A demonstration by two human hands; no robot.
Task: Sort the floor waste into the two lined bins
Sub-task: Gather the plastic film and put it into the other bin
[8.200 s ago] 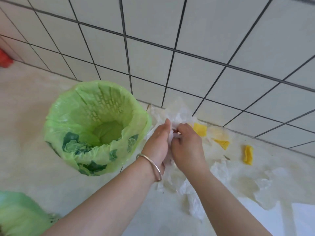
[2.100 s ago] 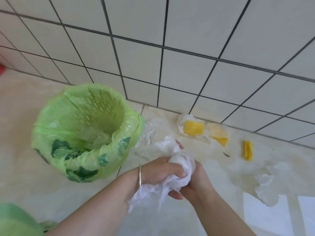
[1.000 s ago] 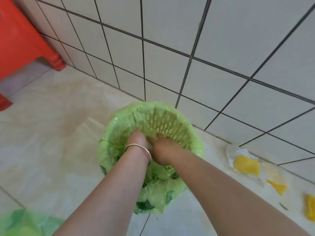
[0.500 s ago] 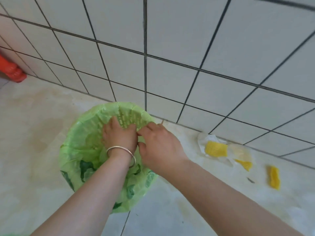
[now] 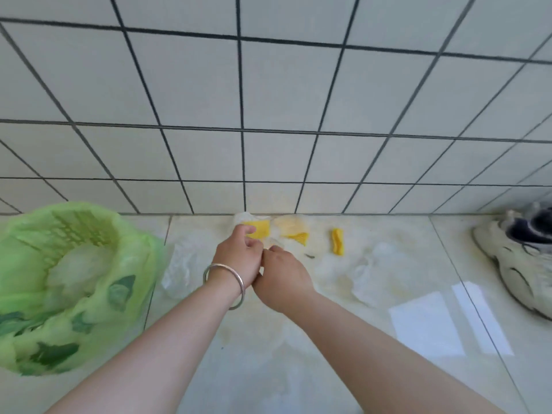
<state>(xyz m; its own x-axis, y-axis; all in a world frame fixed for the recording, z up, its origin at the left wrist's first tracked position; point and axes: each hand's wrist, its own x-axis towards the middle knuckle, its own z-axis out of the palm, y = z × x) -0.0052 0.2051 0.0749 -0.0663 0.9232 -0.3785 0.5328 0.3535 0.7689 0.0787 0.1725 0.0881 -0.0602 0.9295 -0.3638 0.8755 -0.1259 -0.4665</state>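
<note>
We see the floor (image 5: 263, 363), pale glossy tile, meeting a white tiled wall (image 5: 268, 94) with dark grout lines along a straight seam across the middle of the view. The nearer floor, below and between our forearms, lies open, with bright window reflections at the right. A white sneaker (image 5: 516, 258) sits at the far right edge, close to the wall.

At the left stands the bin (image 5: 38, 333), lined with a thin green plastic bag printed with dark green leaf shapes; its slotted basket wall shows through the liner. Inside it lies crumpled translucent plastic (image 5: 74, 267). Just right of the bin, on the floor, is another wrinkled clear plastic scrap (image 5: 179, 270).

Along the foot of the wall the waste is strewn: a ribbed yellow piece (image 5: 259, 229) resting on white film, a yellow wedge (image 5: 295, 236) beside it under cloudy film, and a narrow yellow strip (image 5: 337, 242) standing apart to the right. More crumpled clear plastic (image 5: 370, 273) lies further right.

Our left hand (image 5: 236, 258), with a silver bangle (image 5: 224, 286) on the wrist, and our right hand (image 5: 280, 279) are held together over the floor just short of the yellow pieces, fingers curled and tips meeting. Whether they pinch anything between them we cannot tell.
</note>
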